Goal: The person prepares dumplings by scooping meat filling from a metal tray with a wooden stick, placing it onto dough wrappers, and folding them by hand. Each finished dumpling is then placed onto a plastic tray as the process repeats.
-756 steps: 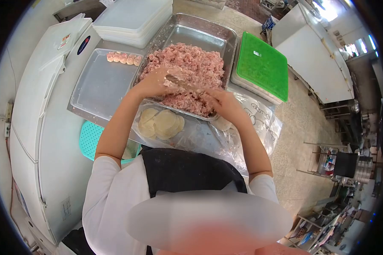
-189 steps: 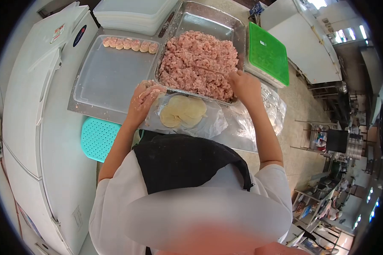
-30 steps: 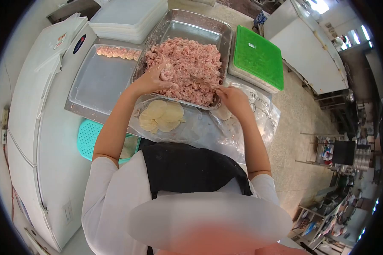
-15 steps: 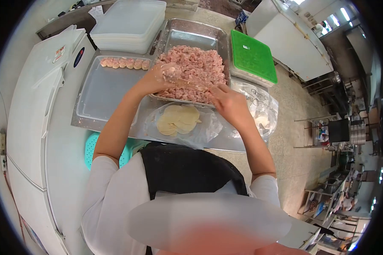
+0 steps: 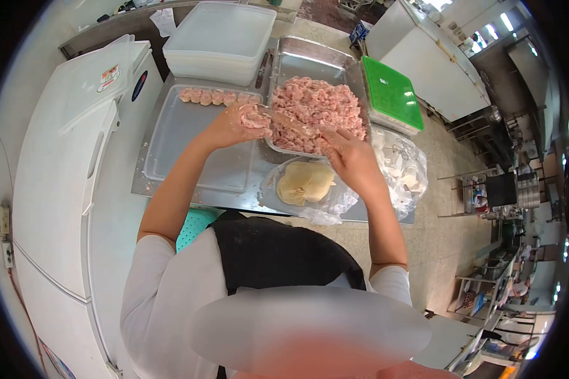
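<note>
At the desk's middle, the left hand cups a filled wrapper, fingers curled round it. The right hand pinches a thin spatula reaching across from the four o'clock side. Minced meat sits in the steel pan at twelve o'clock; spare wrappers at five. Advisable: press filling centrally (modest portion), keeping the rim clean for sealing.

You're working under bright, even overhead light; shadows beneath your fingers are faint and soft. Glare whitens the metal tray beyond your fingertips and the green lid to their right. Fisheye distortion bends everything outward, black vignette rings the frame, and a blurred patch smears the bottom.
</note>
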